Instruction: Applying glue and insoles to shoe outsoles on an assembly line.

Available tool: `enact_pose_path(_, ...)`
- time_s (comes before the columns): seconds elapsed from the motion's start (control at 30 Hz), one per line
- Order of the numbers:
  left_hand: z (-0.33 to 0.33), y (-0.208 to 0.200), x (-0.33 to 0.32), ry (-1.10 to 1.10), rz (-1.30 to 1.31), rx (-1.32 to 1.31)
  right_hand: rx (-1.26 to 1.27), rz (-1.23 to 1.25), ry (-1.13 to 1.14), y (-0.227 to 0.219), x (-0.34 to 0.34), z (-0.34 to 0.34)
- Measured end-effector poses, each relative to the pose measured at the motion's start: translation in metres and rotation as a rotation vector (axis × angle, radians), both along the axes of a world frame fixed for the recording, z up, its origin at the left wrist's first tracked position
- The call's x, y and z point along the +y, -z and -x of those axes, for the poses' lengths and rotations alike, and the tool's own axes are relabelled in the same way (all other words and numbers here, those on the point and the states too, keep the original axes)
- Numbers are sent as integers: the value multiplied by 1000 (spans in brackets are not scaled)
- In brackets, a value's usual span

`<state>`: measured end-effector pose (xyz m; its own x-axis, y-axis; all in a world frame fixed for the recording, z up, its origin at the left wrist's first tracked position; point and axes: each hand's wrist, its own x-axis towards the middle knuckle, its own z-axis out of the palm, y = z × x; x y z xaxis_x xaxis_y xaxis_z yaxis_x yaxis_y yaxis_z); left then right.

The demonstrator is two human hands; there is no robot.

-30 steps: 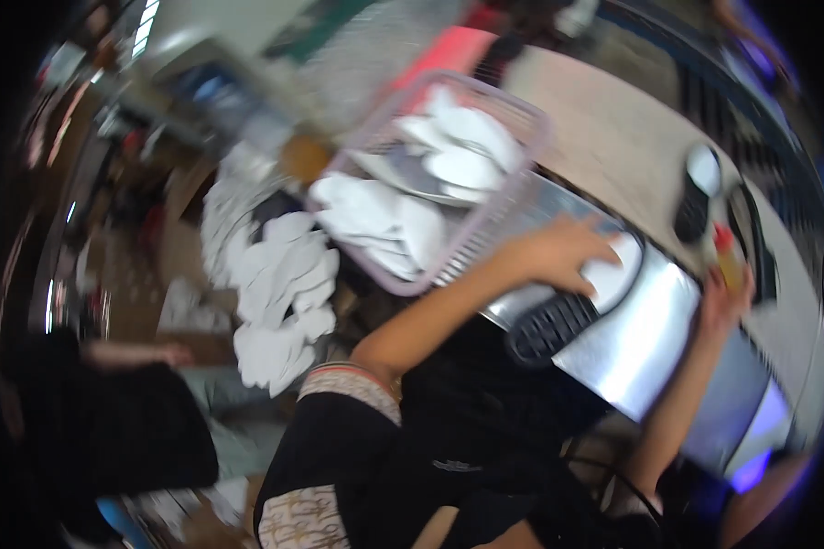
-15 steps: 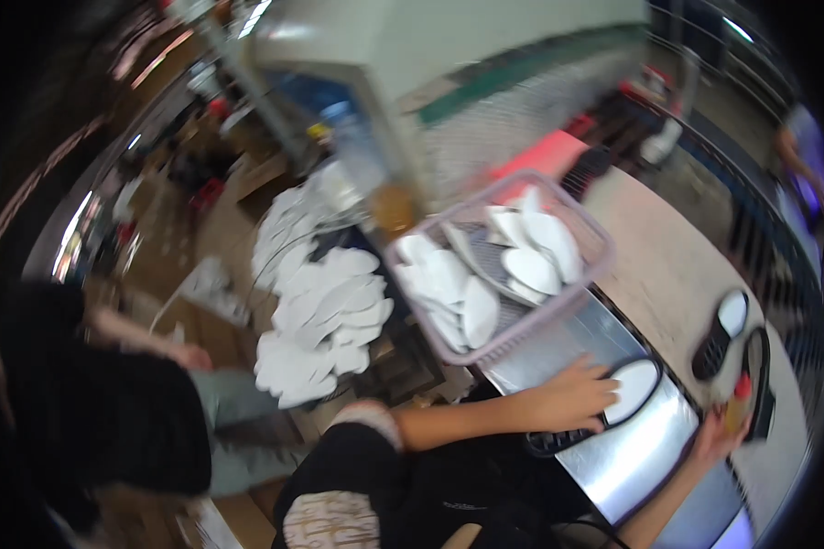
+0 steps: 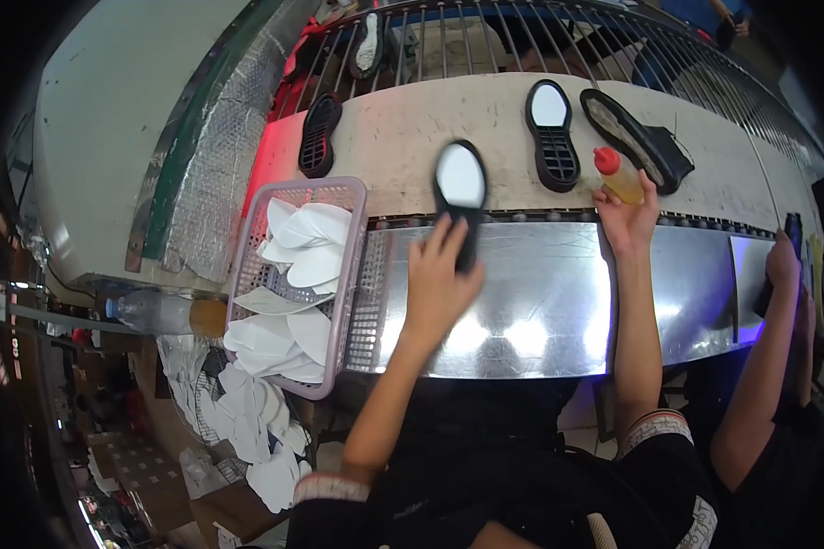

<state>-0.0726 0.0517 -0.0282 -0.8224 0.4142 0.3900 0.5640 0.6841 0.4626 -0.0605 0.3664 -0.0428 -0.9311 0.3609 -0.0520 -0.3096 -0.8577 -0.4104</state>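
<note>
My left hand point(image 3: 438, 285) grips the heel end of a black shoe sole point(image 3: 472, 194), fingers on top and thumb at its right side; both are slightly blurred. A white oval pad point(image 3: 460, 174) lies in the sole's far end. The sole reaches from the metal table over the pale belt's near edge. In my right hand point(image 3: 630, 220) is a small squeeze bottle point(image 3: 619, 178) with a red cap and amber liquid, tilted to the left. Just beyond it, another black sole point(image 3: 555, 151) with a white pad and a black shoe point(image 3: 650, 151) on its side rest on the belt.
A lilac plastic basket point(image 3: 361, 206) of white pads stands to the left, and more white pads point(image 3: 256, 412) are heaped below it. A plain black sole point(image 3: 319, 137) lies farther left on the belt point(image 3: 403, 119). At right a co-worker's arm point(image 3: 760, 366) reaches over the metal table point(image 3: 540, 302).
The view has swung round toward the belt. My left hand has carried the padded sole from the metal table to the belt's edge. The bottle stays in my right hand.
</note>
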Motion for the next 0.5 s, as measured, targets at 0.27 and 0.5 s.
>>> enact_pose_path(0.27,233,44,131,-157,124,163,-32,98,31,-8,-2,-4)
enact_pose_path(0.5,412,27,130,-27,-19,-185,-96,105,-17,-1,-20,7)
